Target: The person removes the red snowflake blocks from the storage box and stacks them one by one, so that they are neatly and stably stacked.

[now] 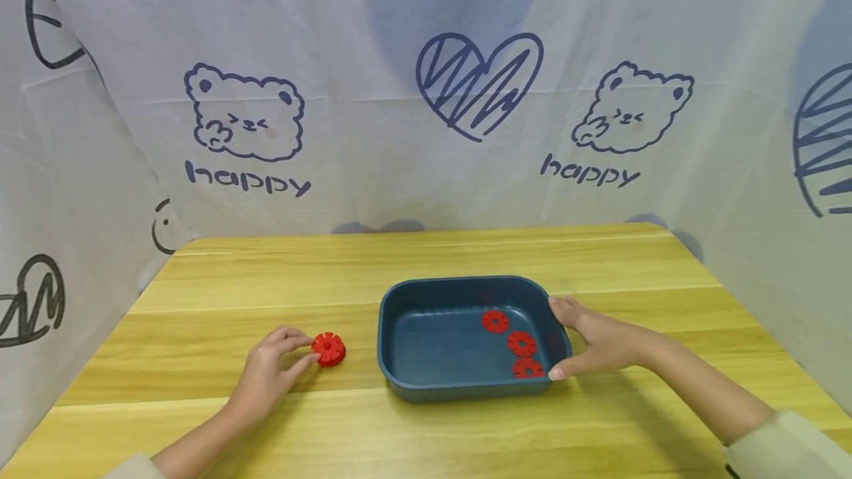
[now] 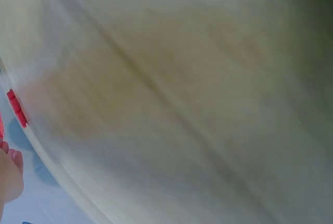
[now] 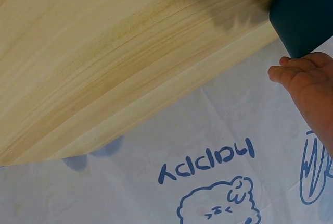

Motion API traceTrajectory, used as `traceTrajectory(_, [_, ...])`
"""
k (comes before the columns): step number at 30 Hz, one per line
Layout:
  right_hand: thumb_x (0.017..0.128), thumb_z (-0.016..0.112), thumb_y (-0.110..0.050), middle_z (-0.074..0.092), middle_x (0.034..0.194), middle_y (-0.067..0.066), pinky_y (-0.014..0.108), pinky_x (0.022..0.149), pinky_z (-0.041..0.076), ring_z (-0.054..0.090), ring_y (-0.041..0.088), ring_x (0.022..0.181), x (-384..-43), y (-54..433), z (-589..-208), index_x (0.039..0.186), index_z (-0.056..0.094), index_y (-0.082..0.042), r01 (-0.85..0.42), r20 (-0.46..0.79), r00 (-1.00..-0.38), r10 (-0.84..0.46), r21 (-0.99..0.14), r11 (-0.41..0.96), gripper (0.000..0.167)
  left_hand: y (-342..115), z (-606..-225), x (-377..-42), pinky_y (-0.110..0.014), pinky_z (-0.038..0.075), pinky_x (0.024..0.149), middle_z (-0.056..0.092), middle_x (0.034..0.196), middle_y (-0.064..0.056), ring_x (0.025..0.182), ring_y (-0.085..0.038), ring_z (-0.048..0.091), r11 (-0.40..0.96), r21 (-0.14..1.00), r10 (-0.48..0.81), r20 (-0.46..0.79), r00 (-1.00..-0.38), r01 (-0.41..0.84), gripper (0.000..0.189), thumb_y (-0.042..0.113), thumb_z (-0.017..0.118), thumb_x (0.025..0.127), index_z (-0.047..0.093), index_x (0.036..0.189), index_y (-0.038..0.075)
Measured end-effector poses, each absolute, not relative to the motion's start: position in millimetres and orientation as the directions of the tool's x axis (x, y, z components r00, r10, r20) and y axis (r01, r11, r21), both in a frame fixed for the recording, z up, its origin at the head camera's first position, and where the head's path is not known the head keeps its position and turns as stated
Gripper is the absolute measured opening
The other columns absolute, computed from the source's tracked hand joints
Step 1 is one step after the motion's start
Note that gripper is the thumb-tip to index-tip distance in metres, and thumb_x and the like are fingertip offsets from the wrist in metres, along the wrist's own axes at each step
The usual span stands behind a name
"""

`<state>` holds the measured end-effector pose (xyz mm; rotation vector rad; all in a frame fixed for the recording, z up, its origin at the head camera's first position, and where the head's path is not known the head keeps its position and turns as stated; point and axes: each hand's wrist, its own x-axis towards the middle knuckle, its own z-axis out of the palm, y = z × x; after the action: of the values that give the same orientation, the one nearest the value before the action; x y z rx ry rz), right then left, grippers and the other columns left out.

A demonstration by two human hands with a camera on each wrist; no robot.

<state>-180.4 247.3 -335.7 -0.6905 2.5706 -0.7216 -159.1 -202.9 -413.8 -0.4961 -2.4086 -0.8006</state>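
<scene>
My left hand [image 1: 266,368] pinches a red notched plastic disc [image 1: 328,347] between thumb and fingers. Just below it, more red of the same kind shows on the tabletop. In the left wrist view, a red piece [image 2: 16,108] lies at the table's edge line, close to the fingertips [image 2: 16,159]. To the right stands a dark blue rectangular basin [image 1: 439,394], with three red discs [image 1: 522,344] lying flat at its right end. My right hand [image 1: 599,338] holds that right end, thumb at the front corner and fingers at the back; the right wrist view shows fingers against its wall.
The pale wooden table [image 1: 266,279] carries all of this. White cloth [image 1: 359,131] printed with bears, hearts and "happy" hangs behind and at both sides. Most of the left wrist view is blurred.
</scene>
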Motion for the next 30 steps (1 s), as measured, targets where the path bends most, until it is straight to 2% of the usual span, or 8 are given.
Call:
traceTrajectory(14, [0.075,0.073,-0.044,0.006,0.150,0.032,0.069,0.105,0.010,-0.004,0.054,0.135,-179.7,247.8,-337.3,0.142,0.010,0.015,-0.349,-0.223,-0.810,-0.543,-0.561,0.751,0.110,-204.2,-421.9,-162.9,-0.031,0.056,0.068,0.065,0.085,-0.010,0.078,-0.023,0.065,0.759,0.449,0.181,0.548,-0.816,0.470,0.018,-0.003,0.077,0.068,0.070,0.085,-0.005])
traceTrajectory(23, [0.075,0.073,-0.045,0.007,0.150,0.032,0.069,0.105,0.011,-0.003,0.054,0.136,-179.4,247.5,-336.4,0.142,0.010,0.015,-0.350,-0.225,-0.810,-0.541,-0.555,0.755,0.110,-205.7,-420.0,-163.3,-0.033,0.056,0.070,0.064,0.090,-0.011,0.082,-0.023,0.064,0.771,0.479,0.189,0.457,-0.869,0.419,0.018,-0.002,0.074,0.073,0.070,0.090,-0.006])
traceTrajectory(30, [0.075,0.073,-0.045,0.007,0.151,0.031,0.068,0.105,0.010,-0.004,0.053,0.136,-179.6,247.4,-336.6,0.142,0.011,0.014,-0.342,-0.229,-0.813,-0.535,-0.555,0.758,0.110,-204.6,-419.7,-164.7,-0.033,0.055,0.070,0.064,0.091,-0.011,0.083,-0.022,0.063,0.784,0.475,0.197,0.420,-0.886,0.400,0.017,-0.001,0.073,0.074,0.070,0.090,-0.006])
